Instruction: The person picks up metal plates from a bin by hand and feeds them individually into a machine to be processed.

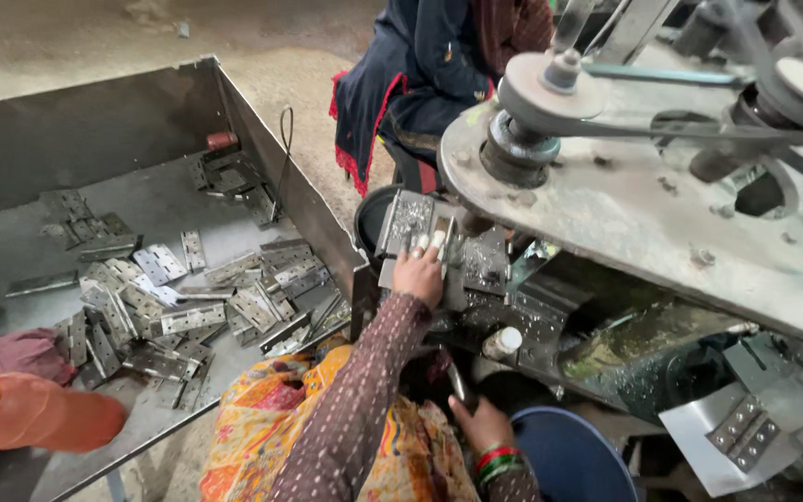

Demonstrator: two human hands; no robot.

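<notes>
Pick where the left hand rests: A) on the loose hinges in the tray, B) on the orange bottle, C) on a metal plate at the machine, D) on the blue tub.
C: the left hand lies flat on a metal plate at the machine's edge, apart from the hinges in the tray.
</notes>
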